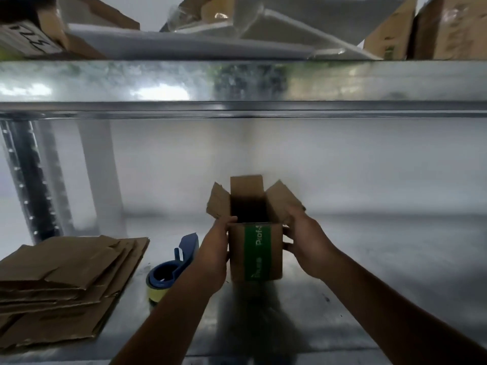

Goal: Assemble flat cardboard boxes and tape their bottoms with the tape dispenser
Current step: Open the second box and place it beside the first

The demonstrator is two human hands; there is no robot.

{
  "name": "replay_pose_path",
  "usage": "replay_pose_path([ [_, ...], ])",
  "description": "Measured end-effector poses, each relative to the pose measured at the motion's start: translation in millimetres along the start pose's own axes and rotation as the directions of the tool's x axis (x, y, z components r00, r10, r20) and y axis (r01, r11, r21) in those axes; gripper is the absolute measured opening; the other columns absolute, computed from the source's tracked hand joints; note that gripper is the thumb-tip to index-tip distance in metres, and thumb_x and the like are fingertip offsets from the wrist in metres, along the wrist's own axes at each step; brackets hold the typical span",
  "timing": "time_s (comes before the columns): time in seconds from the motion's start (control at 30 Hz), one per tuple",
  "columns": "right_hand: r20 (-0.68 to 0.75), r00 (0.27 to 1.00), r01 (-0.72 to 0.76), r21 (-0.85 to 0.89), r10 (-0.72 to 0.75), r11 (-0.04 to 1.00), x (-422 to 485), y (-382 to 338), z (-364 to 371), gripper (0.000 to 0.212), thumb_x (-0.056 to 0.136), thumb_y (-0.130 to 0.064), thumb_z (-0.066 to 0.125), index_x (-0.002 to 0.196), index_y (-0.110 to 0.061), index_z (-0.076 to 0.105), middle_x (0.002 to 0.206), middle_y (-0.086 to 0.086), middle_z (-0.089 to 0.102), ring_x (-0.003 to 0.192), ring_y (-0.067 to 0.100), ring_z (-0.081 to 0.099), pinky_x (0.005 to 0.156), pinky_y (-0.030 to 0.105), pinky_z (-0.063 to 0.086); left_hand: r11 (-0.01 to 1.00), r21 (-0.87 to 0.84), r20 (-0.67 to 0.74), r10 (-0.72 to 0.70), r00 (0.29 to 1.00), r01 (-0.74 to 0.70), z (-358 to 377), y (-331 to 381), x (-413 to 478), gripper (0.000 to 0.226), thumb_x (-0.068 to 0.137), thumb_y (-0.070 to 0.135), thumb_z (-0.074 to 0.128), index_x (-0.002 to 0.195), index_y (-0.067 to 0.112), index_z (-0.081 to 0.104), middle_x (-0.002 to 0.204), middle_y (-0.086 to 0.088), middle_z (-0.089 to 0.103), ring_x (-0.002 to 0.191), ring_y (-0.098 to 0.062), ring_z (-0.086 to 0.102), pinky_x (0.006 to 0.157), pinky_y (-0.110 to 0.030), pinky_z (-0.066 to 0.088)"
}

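small cardboard box (257, 252) is standing upright around the middle of the metal shelf (369, 259), long axis vertical, open mouth pointing up. four plain brown flaps splay outward at the top, edges a bit ragged. a green printed stripe (253, 251) runs top to bottom down the near face. left hand (214, 248) grips the left wall, right hand (305, 243) grips the right wall, thumbs on the front corners. can't tell if the bottom actually touches the shelf. blue plastic tape dispenser (171, 270) with a yellowish roll lies just left of it. a stack of flat cardboard (66, 275), matte and creased, sits at the shelf's front left corner. the shelf is shiny galvanized steel.
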State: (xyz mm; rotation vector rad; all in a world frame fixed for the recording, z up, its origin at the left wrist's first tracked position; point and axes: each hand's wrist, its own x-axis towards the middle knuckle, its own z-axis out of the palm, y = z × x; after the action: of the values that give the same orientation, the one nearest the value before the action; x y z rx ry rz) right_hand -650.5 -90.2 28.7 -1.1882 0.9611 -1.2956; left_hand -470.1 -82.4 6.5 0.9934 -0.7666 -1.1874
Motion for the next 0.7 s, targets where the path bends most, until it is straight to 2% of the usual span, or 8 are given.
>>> replay_pose_path([
  [0.13,-0.041,0.999,0.028,-0.047,-0.030,0.999,-29.7,-11.3,7.0,0.028,0.105,-0.045,0.041,0.122,-0.034,0.060,0.117,-0.008,0.071,0.111,0.014,0.065,0.084,0.039,0.057,0.998,-0.021,0.150,0.064,0.987,-0.062,-5.0,12.1,-20.8,0.008,0.094,0.032,0.067,0.096,0.025,0.068,0.072,0.010,0.077,0.058,-0.002,0.071,0.042,-0.020,0.052],
  [0.23,-0.094,0.994,0.050,-0.072,-0.057,0.996,-56.6,-13.4,9.7,0.028,0.102,-0.053,0.045,0.124,-0.037,0.051,0.109,-0.015,0.068,0.105,0.011,0.063,0.067,0.028,0.045,0.996,-0.026,0.261,0.091,0.961,-0.088,-9.2,15.9,-41.5,0.010,0.095,0.033,0.065,0.104,0.028,0.063,0.068,0.021,0.074,0.057,0.007,0.068,0.046,-0.022,0.052],
  [0.33,-0.145,0.981,0.122,-0.058,-0.129,0.991,-82.6,-12.3,6.6,0.025,0.096,-0.057,0.053,0.116,-0.041,0.057,0.114,-0.013,0.071,0.110,0.008,0.064,0.080,0.033,0.049,0.997,-0.026,0.363,0.075,0.929,-0.070,-10.1,9.9,-62.0,0.041,0.083,0.043,0.072,0.121,0.032,0.060,0.095,0.016,0.077,0.083,-0.002,0.074,0.075,-0.035,0.051],
  [0.43,-0.164,0.972,0.165,-0.052,-0.171,0.985,-113.4,-10.8,4.0,0.037,0.079,-0.066,0.060,0.112,-0.049,0.060,0.115,-0.021,0.071,0.118,0.007,0.060,0.099,0.041,0.047,0.998,-0.056,0.383,0.041,0.923,-0.021,-8.3,-3.6,-82.1,0.063,0.071,0.044,0.077,0.129,0.030,0.058,0.107,0.007,0.078,0.095,-0.013,0.075,0.080,-0.038,0.053],
  [0.5,-0.156,0.970,0.184,-0.040,-0.188,0.982,-134.4,-8.3,-2.0,0.055,0.068,-0.075,0.062,0.118,-0.051,0.059,0.122,-0.023,0.067,0.123,0.007,0.057,0.108,0.044,0.043,0.996,-0.083,0.374,0.012,0.927,0.021,-5.7,-12.9,-95.7,0.070,0.067,0.042,0.078,0.131,0.023,0.058,0.107,0.003,0.078,0.101,-0.020,0.073,0.082,-0.041,0.054],
  [0.6,-0.198,0.963,0.181,-0.037,-0.185,0.983,-163.8,-0.7,-16.8,0.090,0.061,-0.079,0.061,0.141,-0.041,0.049,0.144,-0.012,0.055,0.134,0.019,0.051,0.117,0.053,0.035,0.994,-0.090,0.382,-0.023,0.924,0.062,3.8,-24.4,-116.3,0.075,0.065,0.042,0.078,0.133,0.017,0.056,0.113,-0.001,0.076,0.112,-0.029,0.068,0.100,-0.051,0.051],
  [0.63,-0.222,0.958,0.177,-0.039,-0.181,0.983,-173.6,2.7,-22.8,0.093,0.063,-0.077,0.061,0.146,-0.037,0.045,0.148,-0.008,0.052,0.134,0.021,0.050,0.118,0.054,0.033,0.994,-0.084,0.396,-0.030,0.918,0.069,8.3,-27.9,-124.8,0.077,0.065,0.043,0.078,0.134,0.017,0.055,0.113,-0.001,0.076,0.111,-0.028,0.068,0.101,-0.051,0.051],
  [0.7,-0.264,0.947,0.176,-0.055,-0.185,0.983,-194.3,7.9,-34.4,0.087,0.069,-0.073,0.059,0.146,-0.035,0.043,0.150,-0.005,0.051,0.131,0.022,0.052,0.118,0.054,0.034,0.996,-0.060,0.442,-0.027,0.897,0.060,18.3,-36.2,-142.8,0.074,0.065,0.048,0.074,0.131,0.019,0.056,0.106,0.003,0.078,0.098,-0.022,0.074,0.084,-0.042,0.059],
])
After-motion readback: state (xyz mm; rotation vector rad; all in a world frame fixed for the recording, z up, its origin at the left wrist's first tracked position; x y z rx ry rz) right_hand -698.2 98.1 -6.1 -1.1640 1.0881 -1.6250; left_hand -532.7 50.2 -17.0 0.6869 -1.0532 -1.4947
